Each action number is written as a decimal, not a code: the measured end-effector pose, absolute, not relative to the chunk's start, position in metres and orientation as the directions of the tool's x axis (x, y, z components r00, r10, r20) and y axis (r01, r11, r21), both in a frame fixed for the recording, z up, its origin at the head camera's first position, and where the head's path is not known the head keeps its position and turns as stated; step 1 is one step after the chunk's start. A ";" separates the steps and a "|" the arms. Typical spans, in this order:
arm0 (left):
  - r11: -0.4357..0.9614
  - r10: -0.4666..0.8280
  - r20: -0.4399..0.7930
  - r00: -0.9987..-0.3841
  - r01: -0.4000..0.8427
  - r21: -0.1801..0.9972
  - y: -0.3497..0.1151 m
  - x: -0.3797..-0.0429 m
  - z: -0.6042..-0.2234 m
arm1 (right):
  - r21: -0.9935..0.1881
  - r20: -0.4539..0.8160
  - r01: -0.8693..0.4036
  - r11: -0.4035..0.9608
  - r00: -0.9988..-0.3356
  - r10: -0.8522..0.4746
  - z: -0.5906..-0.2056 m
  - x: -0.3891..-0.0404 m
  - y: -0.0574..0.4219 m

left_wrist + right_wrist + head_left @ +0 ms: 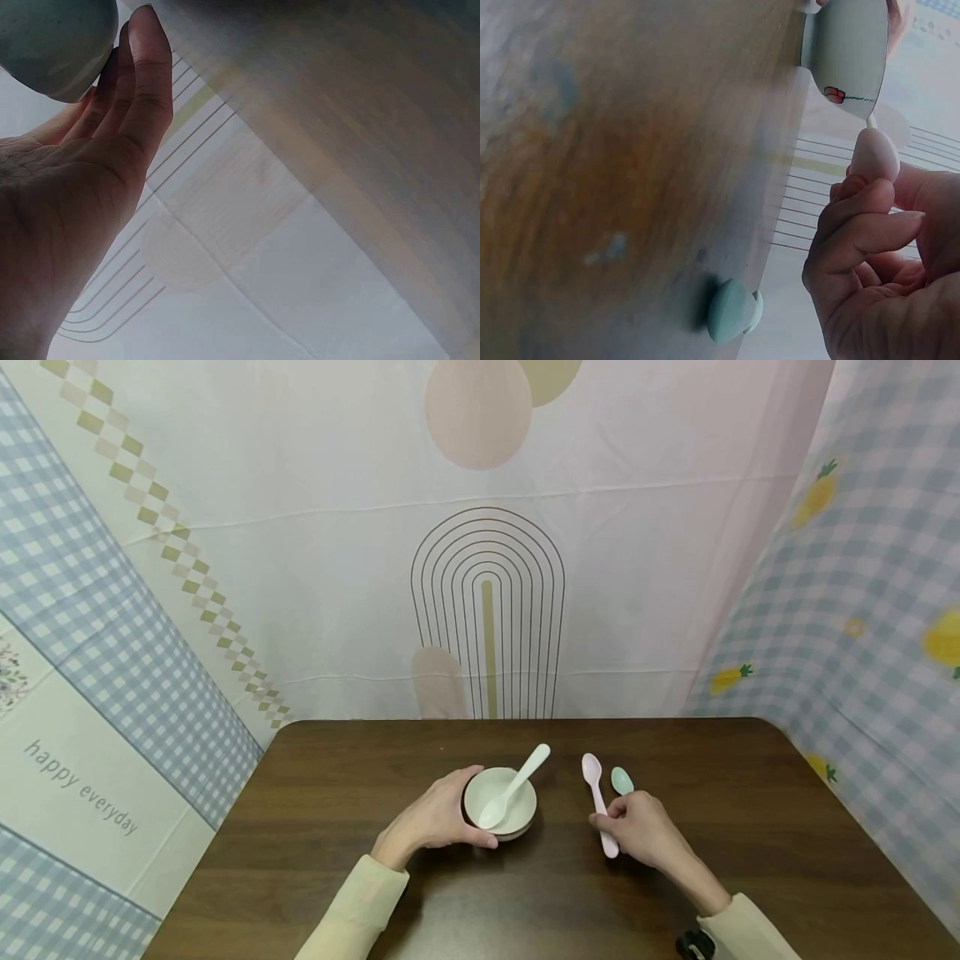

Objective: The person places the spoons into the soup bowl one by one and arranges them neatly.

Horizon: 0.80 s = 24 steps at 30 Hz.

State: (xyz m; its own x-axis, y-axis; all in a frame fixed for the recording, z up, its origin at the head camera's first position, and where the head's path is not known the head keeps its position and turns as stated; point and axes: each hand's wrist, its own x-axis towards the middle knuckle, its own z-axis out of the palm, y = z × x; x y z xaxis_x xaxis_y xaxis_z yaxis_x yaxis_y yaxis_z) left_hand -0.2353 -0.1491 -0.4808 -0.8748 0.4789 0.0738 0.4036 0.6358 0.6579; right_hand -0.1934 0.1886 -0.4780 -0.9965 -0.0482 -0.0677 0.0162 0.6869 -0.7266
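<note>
My left hand (438,814) grips a small pale bowl (522,814) from its left side, thumb at the near side and fingers round the far side. A white spoon (531,766) leans in that bowl, its handle sticking out over the right rim. To the right, a pink spoon (598,793) is pinched by its handle between the thumb and fingers of my right hand (648,828), bowl end pointing away from me. Just beyond that hand lies a mint green spoon (622,780), its handle hidden by the hand. In the right wrist view the bowl (847,56) shows a small red design.
Everything sits on a dark brown wooden table (337,777) with rounded far corners. A printed cloth (345,610) hangs behind it, with blue checked cloths (810,635) at the sides. A black object (695,945) shows at the right cuff.
</note>
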 end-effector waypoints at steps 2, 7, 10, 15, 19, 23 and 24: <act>0.634 0.479 0.073 -0.875 0.403 0.660 -0.149 -0.235 -0.481 | -0.727 -0.060 0.015 0.687 -0.997 -0.042 -0.478 -0.193 0.189; 0.633 0.479 0.077 -0.874 0.405 0.659 -0.149 -0.235 -0.481 | -0.725 -0.042 0.008 0.689 -0.999 -0.033 -0.478 -0.194 0.191; 0.633 0.479 0.079 -0.874 0.407 0.658 -0.149 -0.235 -0.480 | -0.722 -0.044 0.014 0.692 -0.999 -0.026 -0.478 -0.194 0.191; 0.639 0.480 0.080 -0.874 0.410 0.651 -0.149 -0.235 -0.480 | -0.726 -0.051 0.028 0.687 -0.999 -0.014 -0.477 -0.193 0.191; 0.639 0.481 0.083 -0.873 0.414 0.649 -0.149 -0.235 -0.480 | -0.732 -0.048 0.025 0.681 -0.999 -0.015 -0.477 -0.193 0.191; 0.637 0.481 0.084 -0.873 0.414 0.650 -0.149 -0.235 -0.480 | -0.735 -0.048 0.027 0.678 -0.999 -0.012 -0.476 -0.193 0.191; 0.637 0.481 0.084 -0.872 0.414 0.651 -0.149 -0.235 -0.480 | -0.735 -0.047 0.028 0.677 -0.999 -0.010 -0.476 -0.193 0.192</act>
